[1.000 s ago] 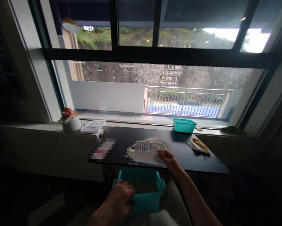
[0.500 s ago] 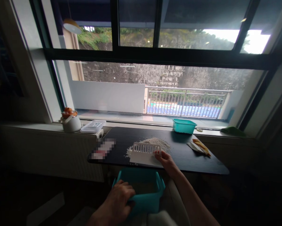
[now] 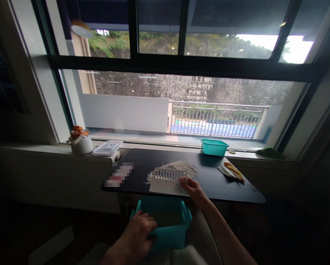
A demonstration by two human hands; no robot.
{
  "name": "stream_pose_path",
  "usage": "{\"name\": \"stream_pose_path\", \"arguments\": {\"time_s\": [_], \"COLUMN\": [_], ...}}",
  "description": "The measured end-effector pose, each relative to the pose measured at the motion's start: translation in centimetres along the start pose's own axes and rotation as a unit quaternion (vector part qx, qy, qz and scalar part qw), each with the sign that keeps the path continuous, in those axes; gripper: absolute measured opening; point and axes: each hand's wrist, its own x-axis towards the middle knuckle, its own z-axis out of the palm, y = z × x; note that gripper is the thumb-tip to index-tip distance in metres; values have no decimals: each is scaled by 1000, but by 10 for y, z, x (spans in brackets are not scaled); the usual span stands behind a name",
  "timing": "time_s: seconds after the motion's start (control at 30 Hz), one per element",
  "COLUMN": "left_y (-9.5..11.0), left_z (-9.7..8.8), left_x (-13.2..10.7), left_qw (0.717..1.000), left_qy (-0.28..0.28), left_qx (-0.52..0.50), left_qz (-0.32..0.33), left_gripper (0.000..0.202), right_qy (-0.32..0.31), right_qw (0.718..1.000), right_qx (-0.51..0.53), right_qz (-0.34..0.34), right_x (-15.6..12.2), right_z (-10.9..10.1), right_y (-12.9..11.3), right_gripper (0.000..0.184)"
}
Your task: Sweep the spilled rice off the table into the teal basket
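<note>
White slotted plate (image 3: 165,186) is lying at a slant over the near side of the tabletop (image 3: 225,191), slots facing far, solid edge sitting by the near rim. Right hand (image 3: 194,188) is gripping its right end, fingers pinching the plate, pressed together with little gap; probably being held there to keep the broad face free. Pale grains (image 3: 183,168) are spreading in a loose heap just beyond the plate, some scattering left.

Teal bin (image 3: 171,235) is standing open below the near rim, likely placed so that grains leaving the tabletop are landing inside; contents are looking too dark to tell. Left hand (image 3: 142,225) is curling over its near left corner, fingers bending around the wall, seemingly steadying it; exact thumb contact is hiding in shadow.

Farther out: teal tub (image 3: 214,148) is sitting at the far right of the tabletop, yellow-and-white packet (image 3: 233,171) lying nearer, on the right. A pixelated patch is covering something at left. Clear container (image 3: 108,147) and white kettle (image 3: 82,145) are resting far left by the window, green cloth (image 3: 269,154) lying far right.
</note>
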Motion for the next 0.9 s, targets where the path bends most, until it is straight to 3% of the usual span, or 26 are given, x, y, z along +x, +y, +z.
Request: {"name": "stream_pose_path", "arguments": {"time_s": [0.17,0.37,0.63,0.9], "left_y": [2,1,0,1], "left_z": [-2,0,1,0], "left_x": [0,0,1,0], "left_qw": [1000,1000,1000,1000], "left_qy": [1,3,2,1], "left_qx": [7,5,11,13], "left_qz": [6,10,11,5], "left_gripper": [5,5,7,5], "right_qy": [55,42,125,110], "right_qw": [998,999,992,994], "right_qx": [4,-15,-1,3], "right_qz": [-7,8,-27,-12], "right_x": [-2,-10,-11,-6], "right_z": [-13,-18,-39,-32], "right_y": [4,2,1,15], "right_gripper": [38,39,43,43]}}
